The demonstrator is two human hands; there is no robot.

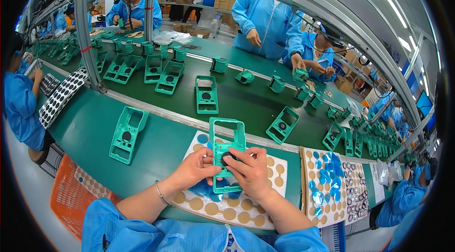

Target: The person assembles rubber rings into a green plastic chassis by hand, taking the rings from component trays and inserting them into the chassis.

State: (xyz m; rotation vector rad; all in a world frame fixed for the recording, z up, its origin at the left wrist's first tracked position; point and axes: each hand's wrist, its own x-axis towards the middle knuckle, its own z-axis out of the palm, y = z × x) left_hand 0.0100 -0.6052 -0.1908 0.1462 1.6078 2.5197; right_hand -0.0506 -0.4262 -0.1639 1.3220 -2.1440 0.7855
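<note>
A green plastic housing (228, 127) with a rectangular opening at its far end lies face up in front of me, over a white sheet. My left hand (196, 170) is closed at its left edge, thumb and fingers gripping the side wall. A thin dark wire seems to run by those fingertips. My right hand (250, 170) reaches over the right edge, its fingers pinched on a round black speaker (226, 158) in the middle of the housing. Those fingers partly cover the speaker. Beneath, the white sheet (265, 222) carries tan round stickers and loose blue film discs.
Another green housing (128, 131) lies left on the table. A conveyor belt (241, 105) beyond carries several housings. To the right are a sticker sheet (309, 195) and a sheet of ring-shaped parts (356, 190). A metal post (85, 34) stands left; co-workers sit around.
</note>
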